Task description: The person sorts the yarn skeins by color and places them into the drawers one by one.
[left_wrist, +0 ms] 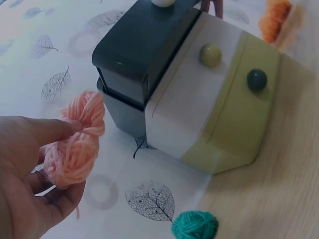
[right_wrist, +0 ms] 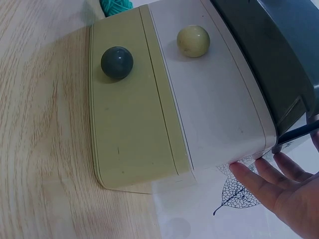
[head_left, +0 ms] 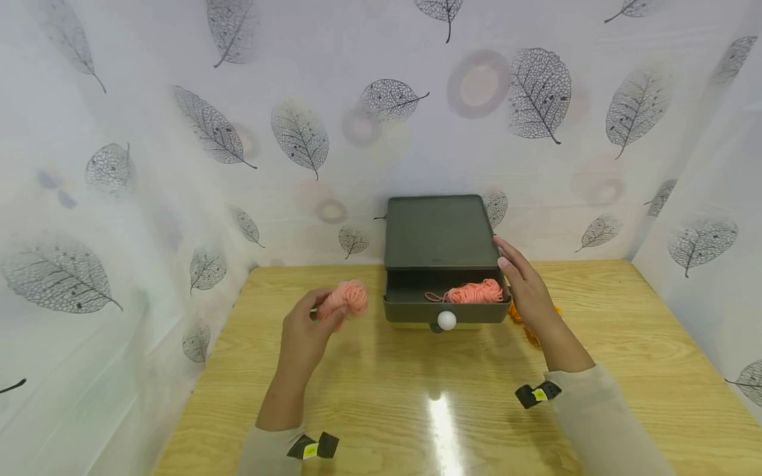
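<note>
My left hand (head_left: 306,324) pinches a pink yarn skein (head_left: 351,299), held in the air left of a small drawer box (head_left: 440,231). The skein (left_wrist: 79,139) looks tied in at its middle in the left wrist view. The box's dark top drawer (head_left: 411,311) is pulled out, and another pink skein (head_left: 476,291) lies inside at its right. Against the box's right side rests my right hand (head_left: 526,291), its fingers mostly straight. In the right wrist view those fingertips (right_wrist: 239,169) touch the side near the white middle drawer (right_wrist: 219,99), which is closed.
The closed olive bottom drawer (right_wrist: 132,114) carries a dark round knob (right_wrist: 117,62). Orange yarn (head_left: 532,336) lies on the wooden table (head_left: 369,396) right of the box. A teal yarn ball (left_wrist: 194,225) sits on its other side. Leaf-printed cloth (head_left: 333,218) hangs behind.
</note>
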{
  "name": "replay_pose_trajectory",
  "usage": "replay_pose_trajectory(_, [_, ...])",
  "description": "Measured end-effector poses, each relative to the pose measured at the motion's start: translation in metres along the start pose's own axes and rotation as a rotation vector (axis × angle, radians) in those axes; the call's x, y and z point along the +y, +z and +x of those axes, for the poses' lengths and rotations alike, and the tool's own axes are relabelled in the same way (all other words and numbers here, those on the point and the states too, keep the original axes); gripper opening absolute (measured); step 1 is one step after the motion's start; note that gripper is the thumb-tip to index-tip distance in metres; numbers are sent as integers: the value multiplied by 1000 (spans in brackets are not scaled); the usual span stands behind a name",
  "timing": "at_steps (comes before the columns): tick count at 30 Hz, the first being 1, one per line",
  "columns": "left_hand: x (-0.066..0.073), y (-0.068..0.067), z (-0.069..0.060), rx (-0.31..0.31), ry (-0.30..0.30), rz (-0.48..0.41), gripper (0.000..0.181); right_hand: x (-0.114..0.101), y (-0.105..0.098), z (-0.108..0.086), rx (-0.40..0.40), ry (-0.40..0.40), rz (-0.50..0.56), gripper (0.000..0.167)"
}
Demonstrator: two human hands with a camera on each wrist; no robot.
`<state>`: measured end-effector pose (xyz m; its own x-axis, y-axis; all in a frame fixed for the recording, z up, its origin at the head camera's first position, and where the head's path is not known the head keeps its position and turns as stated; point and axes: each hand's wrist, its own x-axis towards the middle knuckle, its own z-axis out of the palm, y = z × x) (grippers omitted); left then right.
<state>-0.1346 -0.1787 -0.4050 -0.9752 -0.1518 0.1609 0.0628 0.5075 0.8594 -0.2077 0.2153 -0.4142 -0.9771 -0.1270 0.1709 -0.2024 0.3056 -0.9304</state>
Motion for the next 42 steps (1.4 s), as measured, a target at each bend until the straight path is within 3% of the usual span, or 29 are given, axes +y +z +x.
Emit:
replay_pose_trajectory(19, [29,6,3,11,39,-151,46,0,0,0,2,-1,15,52])
replay_pose_trajectory(28, [41,14,5,24,183,-152,45,-1,0,-1,5,4,-15,52])
replay_pose_trajectory(42, [58,33,9,-25,230,-217,42,-2,-1,-1,-2,13,-15,52])
